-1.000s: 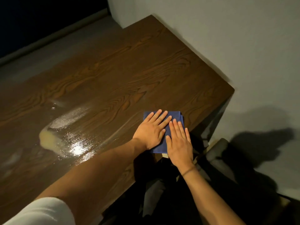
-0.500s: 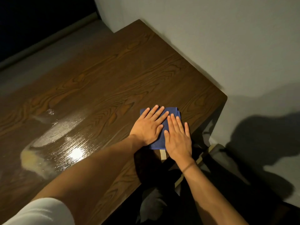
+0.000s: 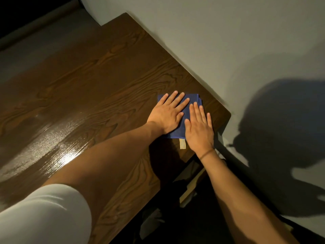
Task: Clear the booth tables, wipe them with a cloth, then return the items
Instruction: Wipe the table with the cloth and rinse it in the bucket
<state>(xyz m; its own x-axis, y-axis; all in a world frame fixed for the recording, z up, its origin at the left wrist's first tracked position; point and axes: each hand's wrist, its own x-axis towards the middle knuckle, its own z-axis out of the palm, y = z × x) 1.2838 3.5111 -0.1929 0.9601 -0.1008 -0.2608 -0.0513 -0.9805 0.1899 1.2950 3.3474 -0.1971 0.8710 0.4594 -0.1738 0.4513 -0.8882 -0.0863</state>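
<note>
Both hands lie flat on the blue cloth (image 3: 182, 118), left hand (image 3: 166, 114) beside right hand (image 3: 199, 128), fingers straight. The cloth sits on the brown table (image 3: 105, 81), near its corner by the wall.

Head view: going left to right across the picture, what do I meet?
White sleeve → wet sheen on the table → left hand → blue cloth → right hand → grey wall.
</note>
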